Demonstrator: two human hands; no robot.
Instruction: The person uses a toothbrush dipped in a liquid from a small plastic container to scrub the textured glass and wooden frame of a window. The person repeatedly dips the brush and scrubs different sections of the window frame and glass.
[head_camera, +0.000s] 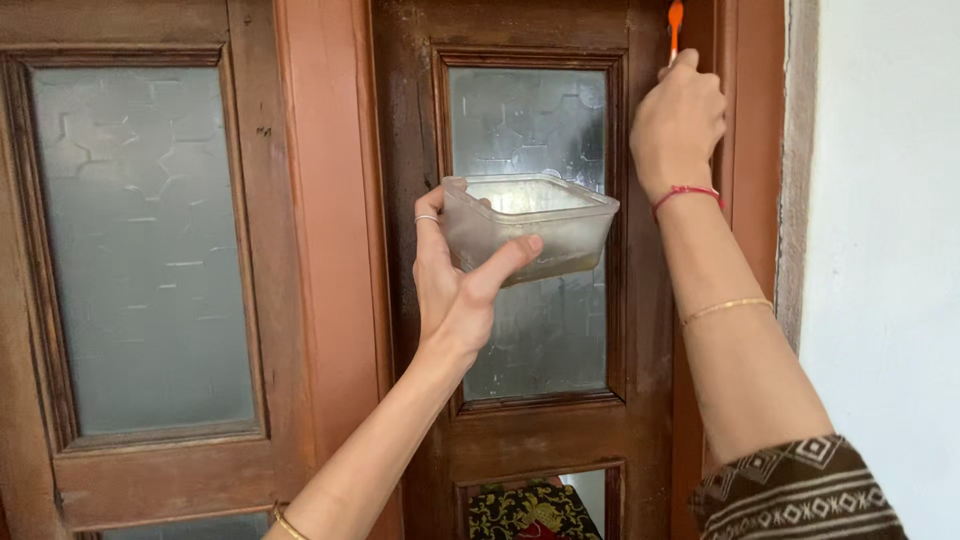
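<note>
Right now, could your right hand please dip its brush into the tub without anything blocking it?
Probably yes: the tub is open-topped, held by the left hand just below-left of the right hand, with nothing between.

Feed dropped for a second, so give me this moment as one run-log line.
left hand: holds clear plastic tub | right hand: grips orange-handled tool at dark door frame | tool tip: out of view

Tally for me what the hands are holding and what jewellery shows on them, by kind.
Clear plastic container, held by the left hand: 1
Orange-handled tool, held by the right hand: 1
Ring: 1
Red thread wristband: 1
Gold bangles: 2
Total: 6
</note>
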